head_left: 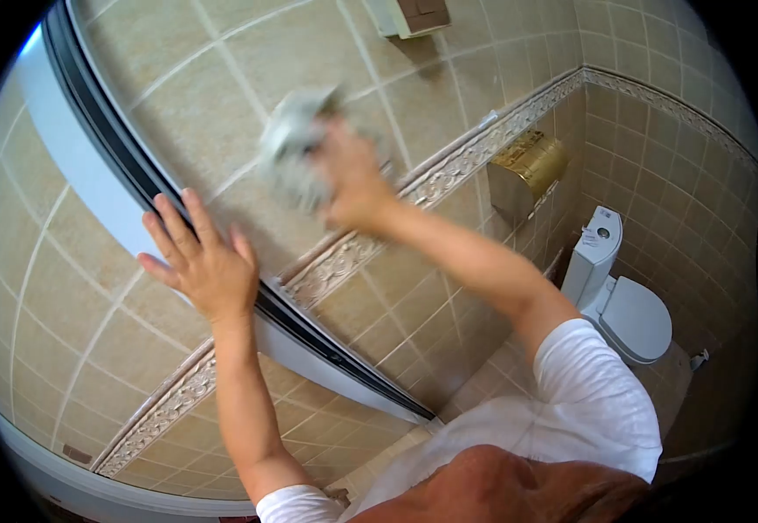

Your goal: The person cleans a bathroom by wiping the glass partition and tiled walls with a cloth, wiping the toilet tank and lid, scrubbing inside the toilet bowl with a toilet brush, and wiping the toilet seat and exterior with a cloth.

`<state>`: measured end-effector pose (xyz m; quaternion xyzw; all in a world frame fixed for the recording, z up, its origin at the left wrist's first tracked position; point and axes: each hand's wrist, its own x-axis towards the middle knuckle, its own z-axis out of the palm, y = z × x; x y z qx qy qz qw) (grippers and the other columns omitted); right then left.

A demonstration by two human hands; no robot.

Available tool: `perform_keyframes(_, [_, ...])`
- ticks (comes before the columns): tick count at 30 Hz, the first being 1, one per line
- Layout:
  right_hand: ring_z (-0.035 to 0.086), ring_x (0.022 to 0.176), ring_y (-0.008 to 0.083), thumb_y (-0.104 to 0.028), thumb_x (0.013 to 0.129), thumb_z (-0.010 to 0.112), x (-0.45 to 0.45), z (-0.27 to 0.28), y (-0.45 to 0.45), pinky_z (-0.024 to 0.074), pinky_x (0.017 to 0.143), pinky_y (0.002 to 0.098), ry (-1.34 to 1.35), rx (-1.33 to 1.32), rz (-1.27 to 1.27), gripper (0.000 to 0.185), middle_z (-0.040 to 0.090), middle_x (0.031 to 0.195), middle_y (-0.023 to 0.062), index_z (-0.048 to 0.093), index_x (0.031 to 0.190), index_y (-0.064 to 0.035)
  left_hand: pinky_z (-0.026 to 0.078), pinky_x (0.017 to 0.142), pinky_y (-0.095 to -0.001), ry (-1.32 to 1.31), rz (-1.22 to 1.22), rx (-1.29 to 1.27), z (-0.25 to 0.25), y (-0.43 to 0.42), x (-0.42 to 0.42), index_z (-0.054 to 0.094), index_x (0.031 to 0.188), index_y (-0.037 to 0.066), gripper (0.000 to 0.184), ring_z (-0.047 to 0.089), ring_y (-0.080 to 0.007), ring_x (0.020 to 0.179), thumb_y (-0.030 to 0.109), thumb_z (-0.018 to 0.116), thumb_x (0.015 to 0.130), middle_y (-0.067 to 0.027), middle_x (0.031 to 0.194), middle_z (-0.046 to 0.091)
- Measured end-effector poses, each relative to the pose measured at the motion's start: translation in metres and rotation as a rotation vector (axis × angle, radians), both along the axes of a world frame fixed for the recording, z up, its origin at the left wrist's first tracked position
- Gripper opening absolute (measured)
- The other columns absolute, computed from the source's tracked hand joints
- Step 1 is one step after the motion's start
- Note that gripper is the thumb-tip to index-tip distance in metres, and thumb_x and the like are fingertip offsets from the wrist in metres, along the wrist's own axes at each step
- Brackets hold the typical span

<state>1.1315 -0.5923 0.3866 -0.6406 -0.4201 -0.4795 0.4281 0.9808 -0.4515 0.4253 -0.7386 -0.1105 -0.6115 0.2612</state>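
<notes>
My right hand (pixel 354 174) grips a bunched greyish-white cloth (pixel 287 157) against the beige wall tiles (pixel 265 57), just above the raised decorative border (pixel 335 270). Both hand and cloth are blurred. My left hand (pixel 209 266) lies flat with its fingers spread across the dark-and-white door frame (pixel 113 122), holding nothing. The frame runs diagonally from the upper left down to the floor.
On the wall to the right hangs a gold paper holder (pixel 529 173). A white box-like fixture (pixel 409 16) is mounted higher up. The white toilet (pixel 636 318) stands in the far right corner, its lid down. More tiled wall (pixel 74 288) continues left of the frame.
</notes>
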Motion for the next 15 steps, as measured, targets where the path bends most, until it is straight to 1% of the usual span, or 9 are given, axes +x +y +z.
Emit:
perform_keyframes(2, [0.035, 0.120, 0.0274, -0.027, 0.066, 0.066, -0.012, -0.046, 0.015, 0.0275, 0.098, 0.0421, -0.133, -0.505, 0.073, 0.052, 0.034, 0.134, 0.0106, 0.052, 0.115, -0.0182, 0.005, 0.103, -0.0524, 0.005, 0.001, 0.001, -0.001, -0.001, -0.002, 0.034, 0.133, 0.014, 0.066, 0.018, -0.0287, 0.132, 0.027, 0.057, 0.073, -0.0108, 0.142, 0.023])
perform_keyframes(5, [0.042, 0.115, 0.0245, -0.028, 0.069, 0.066, -0.004, -0.049, -0.018, 0.0334, 0.093, 0.0420, -0.082, -0.643, 0.176, 0.045, 0.040, 0.129, 0.0063, 0.055, 0.111, -0.0214, 0.005, 0.104, -0.0493, -0.022, 0.008, 0.051, 0.000, 0.001, -0.002, 0.037, 0.132, 0.013, 0.063, 0.019, -0.0274, 0.132, 0.020, 0.054, 0.071, -0.0102, 0.142, 0.025])
perform_keyframes(7, [0.046, 0.108, 0.0261, -0.026, 0.068, 0.067, 0.025, -0.046, -0.047, 0.0369, 0.089, 0.0414, -0.084, -0.494, 0.040, 0.043, 0.046, 0.121, 0.0071, 0.055, 0.108, -0.0190, 0.006, 0.104, -0.0490, -0.023, 0.021, 0.053, 0.000, 0.001, -0.002, 0.037, 0.132, 0.014, 0.063, 0.019, -0.0276, 0.132, 0.020, 0.054, 0.071, -0.0102, 0.142, 0.025])
perform_keyframes(9, [0.045, 0.108, 0.0299, -0.027, 0.065, 0.068, 0.061, -0.034, -0.092, 0.0361, 0.090, 0.0414, 0.125, -0.324, 0.132, 0.050, 0.047, 0.118, 0.0114, 0.053, 0.111, -0.0140, 0.006, 0.104, -0.0484, -0.040, 0.035, 0.067, 0.001, 0.001, 0.000, 0.036, 0.132, 0.013, 0.063, 0.019, -0.0280, 0.132, 0.019, 0.053, 0.072, -0.0106, 0.141, 0.026])
perform_keyframes(10, [0.045, 0.108, 0.0326, -0.025, 0.066, 0.067, 0.075, -0.032, -0.114, 0.0345, 0.094, 0.0394, 0.173, -0.085, 0.147, 0.050, 0.047, 0.119, 0.0139, 0.054, 0.114, -0.0152, 0.006, 0.104, -0.0484, -0.050, 0.039, 0.062, 0.000, 0.000, 0.001, 0.036, 0.132, 0.013, 0.063, 0.019, -0.0280, 0.132, 0.019, 0.053, 0.072, -0.0106, 0.141, 0.026])
perform_keyframes(11, [0.046, 0.105, 0.0333, -0.022, 0.066, 0.066, 0.111, -0.038, -0.130, 0.0347, 0.094, 0.0403, 0.096, 0.045, -0.096, 0.049, 0.048, 0.115, 0.0166, 0.054, 0.112, -0.0114, 0.006, 0.104, -0.0482, -0.049, 0.051, 0.065, 0.000, -0.002, 0.001, 0.036, 0.132, 0.012, 0.063, 0.019, -0.0282, 0.132, 0.019, 0.052, 0.072, -0.0108, 0.141, 0.026])
perform_keyframes(12, [0.046, 0.104, 0.0338, -0.021, 0.067, 0.066, 0.099, -0.019, -0.158, 0.0348, 0.093, 0.0413, 0.506, -0.021, -0.227, 0.051, 0.048, 0.112, 0.0189, 0.049, 0.113, -0.0055, 0.006, 0.104, -0.0480, -0.048, 0.065, 0.070, 0.000, -0.003, 0.002, 0.035, 0.133, 0.011, 0.063, 0.019, -0.0284, 0.132, 0.018, 0.052, 0.072, -0.0111, 0.141, 0.026])
perform_keyframes(14, [0.044, 0.106, 0.0348, -0.021, 0.070, 0.064, 0.183, -0.046, -0.194, 0.0341, 0.093, 0.0423, 0.554, 0.317, -0.090, 0.054, 0.047, 0.110, 0.0221, 0.043, 0.115, 0.0004, 0.006, 0.104, -0.0475, -0.054, 0.089, 0.082, -0.001, -0.003, 0.004, 0.035, 0.133, 0.010, 0.063, 0.019, -0.0285, 0.132, 0.018, 0.051, 0.072, -0.0116, 0.141, 0.026])
perform_keyframes(15, [0.044, 0.106, 0.0348, -0.021, 0.070, 0.064, 0.189, -0.044, -0.192, 0.0341, 0.093, 0.0423, 0.554, 0.321, -0.083, 0.054, 0.047, 0.110, 0.0221, 0.043, 0.115, 0.0004, 0.006, 0.104, -0.0474, -0.056, 0.098, 0.081, -0.001, -0.003, 0.004, 0.035, 0.133, 0.010, 0.063, 0.019, -0.0284, 0.132, 0.018, 0.051, 0.072, -0.0118, 0.141, 0.026])
